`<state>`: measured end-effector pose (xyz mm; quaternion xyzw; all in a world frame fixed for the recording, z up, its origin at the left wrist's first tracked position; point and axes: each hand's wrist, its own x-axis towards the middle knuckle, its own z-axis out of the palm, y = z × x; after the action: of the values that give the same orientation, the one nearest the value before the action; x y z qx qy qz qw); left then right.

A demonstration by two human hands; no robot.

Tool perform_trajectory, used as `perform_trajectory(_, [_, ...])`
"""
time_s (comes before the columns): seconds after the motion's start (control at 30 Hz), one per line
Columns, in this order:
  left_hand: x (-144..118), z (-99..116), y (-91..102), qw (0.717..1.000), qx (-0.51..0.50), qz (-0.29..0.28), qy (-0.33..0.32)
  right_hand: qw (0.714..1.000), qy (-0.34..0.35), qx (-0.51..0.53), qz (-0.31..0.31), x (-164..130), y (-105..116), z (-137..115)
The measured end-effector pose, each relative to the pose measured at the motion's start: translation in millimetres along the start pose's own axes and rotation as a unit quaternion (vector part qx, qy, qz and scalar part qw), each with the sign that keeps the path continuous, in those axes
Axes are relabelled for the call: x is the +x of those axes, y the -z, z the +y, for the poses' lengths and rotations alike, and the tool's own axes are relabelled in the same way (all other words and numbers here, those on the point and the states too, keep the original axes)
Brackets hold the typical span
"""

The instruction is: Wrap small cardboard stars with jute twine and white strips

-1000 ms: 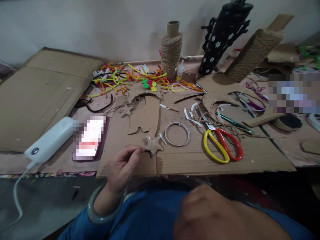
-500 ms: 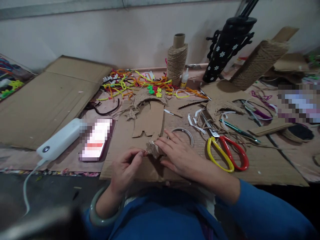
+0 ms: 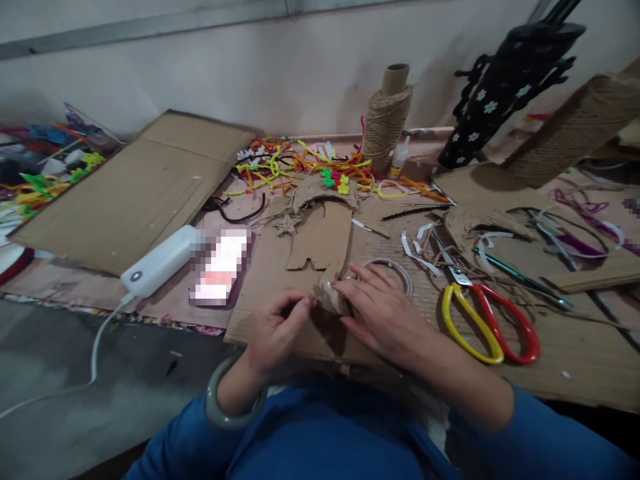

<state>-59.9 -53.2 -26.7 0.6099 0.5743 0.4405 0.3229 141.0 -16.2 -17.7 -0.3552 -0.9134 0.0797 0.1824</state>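
Observation:
My left hand is closed in a pinch at the left side of a small, pale brown, shiny crinkled piece. What lies between its thumb and finger is too small to make out. My right hand has its fingers closed round the right side of that piece, just above the corrugated cardboard sheet. Beyond the hands lies a cut cardboard shape topped by a twine-wrapped crescent with small green, red and yellow flowers. A twine star hangs at its left.
Scissors with yellow and red handles lie right of my right hand, near a tape roll. A phone and white power bank are at left. Twine spools, a glue bottle and pipe cleaners stand or lie behind.
My view has turned left, so the table's things appear further right. Both hands stay at the crinkled piece; the fingers of my right hand have drawn in slightly on it.

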Motion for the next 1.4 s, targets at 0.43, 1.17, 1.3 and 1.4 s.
perform_trajectory(0.43, [-2.4, -4.8, -3.7, 0.997, -0.054, 0.044, 0.017, 0.997, 0.027, -0.009, 0.065, -8.8, -7.4, 5.2])
perform_trajectory(1.17, [1.1, -7.6, -5.3, 0.994, -0.103, 0.022, 0.001, 0.996, 0.054, -0.027, 0.065, 8.2, 6.8, 3.5])
perform_trajectory(1.3, [1.1, -8.1, -5.5, 0.990, -0.137, 0.018, 0.041, 0.996, 0.040, -0.018, 0.072, 7.0, 13.6, 3.2])
perform_trajectory(1.4, [1.8, -8.5, -5.7, 0.978, -0.197, 0.016, 0.070, 0.995, 0.039, -0.007, 0.086, 7.4, 19.6, -0.1])
